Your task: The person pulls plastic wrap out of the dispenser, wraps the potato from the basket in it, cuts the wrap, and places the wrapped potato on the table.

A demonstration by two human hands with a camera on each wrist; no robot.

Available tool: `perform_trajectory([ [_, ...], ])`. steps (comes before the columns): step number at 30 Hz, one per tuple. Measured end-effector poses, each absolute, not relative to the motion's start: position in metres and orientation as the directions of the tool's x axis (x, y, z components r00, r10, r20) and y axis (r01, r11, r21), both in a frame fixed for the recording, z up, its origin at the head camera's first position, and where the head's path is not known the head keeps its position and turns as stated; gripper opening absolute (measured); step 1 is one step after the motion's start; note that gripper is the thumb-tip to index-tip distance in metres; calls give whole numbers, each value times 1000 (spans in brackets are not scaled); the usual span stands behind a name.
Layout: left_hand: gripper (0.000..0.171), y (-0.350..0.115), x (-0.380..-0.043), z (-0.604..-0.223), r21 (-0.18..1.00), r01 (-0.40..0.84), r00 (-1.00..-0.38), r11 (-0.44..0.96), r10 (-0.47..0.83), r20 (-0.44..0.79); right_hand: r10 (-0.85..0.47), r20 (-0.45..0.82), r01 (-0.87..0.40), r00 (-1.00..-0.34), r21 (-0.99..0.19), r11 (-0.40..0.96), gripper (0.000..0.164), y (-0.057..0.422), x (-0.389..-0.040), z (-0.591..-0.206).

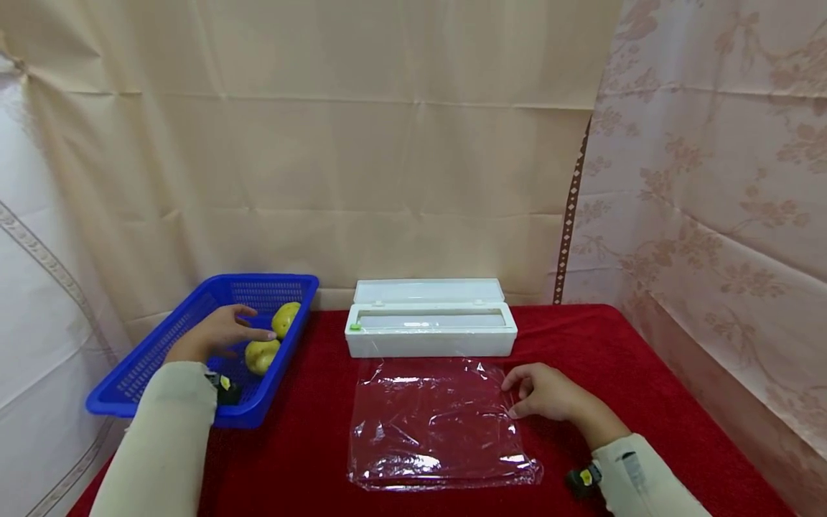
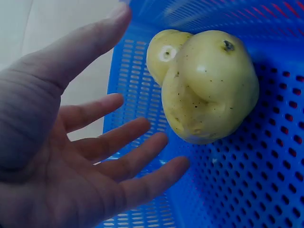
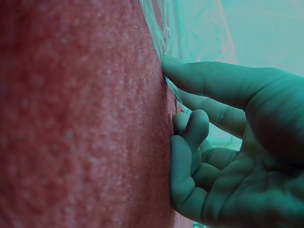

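At the centre of the table's near half we see a clear, wrinkled, glossy sheet of plastic film, roughly square and spread flat, the cloth beneath apparently bearing it so that it needs little holding. At its two o'clock edge is the bare right hand; its thumb and index finger are at the film's border and the other fingers are curled, though we cannot tell whether it pinches the edge or merely touches it. We judge that contact there would keep the light sheet from shifting. At the film's twelve o'clock stands a long white rectangular plastic box, its lid tipped back, which leaves the opening free. Towards ten o'clock sits a blue perforated plastic basket, holding a rounded yellow near potato and, at its one o'clock, a similar far potato; both lie by the basket's right wall, which probably checks their rolling. Over the basket, at the near potato's ten o'clock, the left hand has its fingers spread, holding nothing. Under everything runs a deep red, velvety tablecloth.
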State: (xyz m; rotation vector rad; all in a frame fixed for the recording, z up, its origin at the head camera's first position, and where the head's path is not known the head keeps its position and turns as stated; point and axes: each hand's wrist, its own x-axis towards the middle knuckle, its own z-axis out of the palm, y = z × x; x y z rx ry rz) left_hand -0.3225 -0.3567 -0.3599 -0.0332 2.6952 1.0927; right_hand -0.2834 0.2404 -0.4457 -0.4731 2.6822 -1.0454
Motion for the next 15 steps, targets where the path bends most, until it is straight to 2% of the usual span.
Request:
perform_trajectory([
  [3,105,-358,-321,-361,722,-152,-955,675,88,-284,-378,-88,-220,-921,-684,695,36,241,-283,-445],
  [8,106,-359,-319,-367,720,-207,-917,662,125,-379,-377,-89,-220,-922,-681,698,35,242,-282,-445],
  [15,105,-359,-321,-370,710,-245,-899,660,121,-422,-381,-87,-220,-920,-689,690,35,242,-282,-444],
])
